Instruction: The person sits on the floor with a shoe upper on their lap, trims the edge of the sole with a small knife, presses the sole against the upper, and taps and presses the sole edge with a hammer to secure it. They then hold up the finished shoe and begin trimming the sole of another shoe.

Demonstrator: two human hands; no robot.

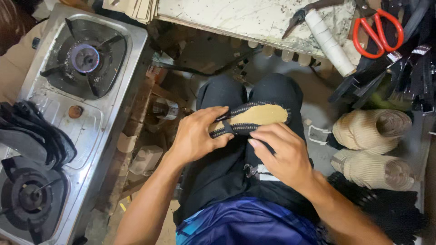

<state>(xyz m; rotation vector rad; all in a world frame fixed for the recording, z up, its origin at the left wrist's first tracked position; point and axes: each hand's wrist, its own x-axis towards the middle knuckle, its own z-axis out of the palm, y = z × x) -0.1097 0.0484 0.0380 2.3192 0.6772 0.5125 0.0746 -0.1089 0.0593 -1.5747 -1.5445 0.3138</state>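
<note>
A tan sandal sole with a black stitched rim and a black strap lies across my knees, on black trousers. My left hand grips its near end, thumb on top by the strap. My right hand presses fingertips on the sole's lower edge near the strap. A buckle piece rests on my lap under the right hand.
A steel two-burner gas stove stands at left, one burner lit, black soles piled on it. Red-handled scissors, a white thread spool and black straps lie at top right. Tan rolls sit at right.
</note>
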